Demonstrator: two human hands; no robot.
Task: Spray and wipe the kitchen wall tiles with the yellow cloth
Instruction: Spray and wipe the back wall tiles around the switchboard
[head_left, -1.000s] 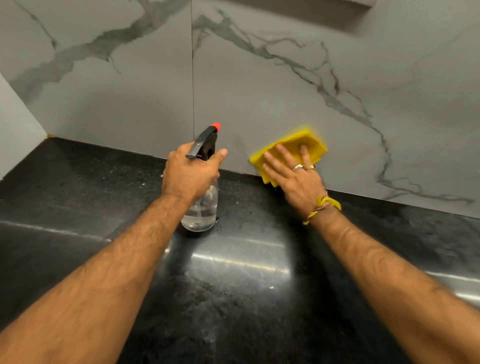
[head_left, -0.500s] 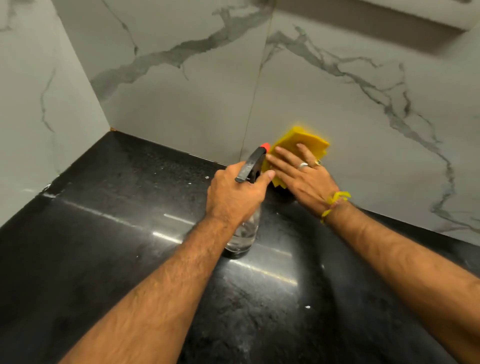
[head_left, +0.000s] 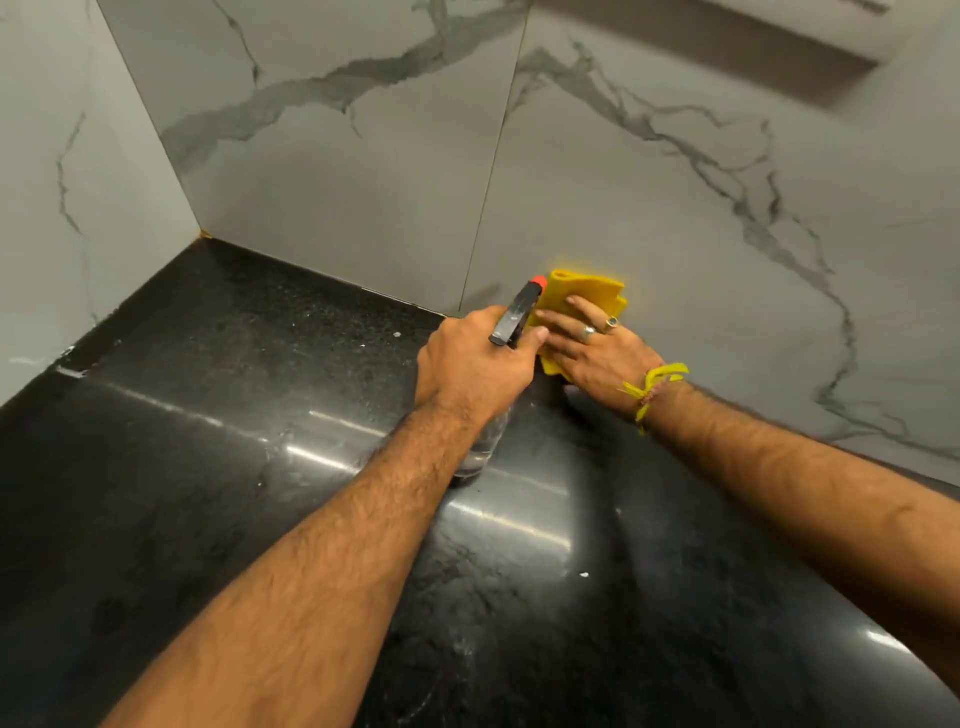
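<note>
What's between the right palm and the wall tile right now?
In the head view, the folded yellow cloth lies between them: the right hand presses it flat against the grey-veined white marble wall tile.

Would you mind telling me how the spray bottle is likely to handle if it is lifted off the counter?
The spray bottle is clear and looks mostly empty, with little liquid at its base, so it is probably light. Its tall, narrow shape on the glossy black counter suggests it could tip or slide if nudged. The left hand grips its neck below the trigger, which should steady it.
</note>
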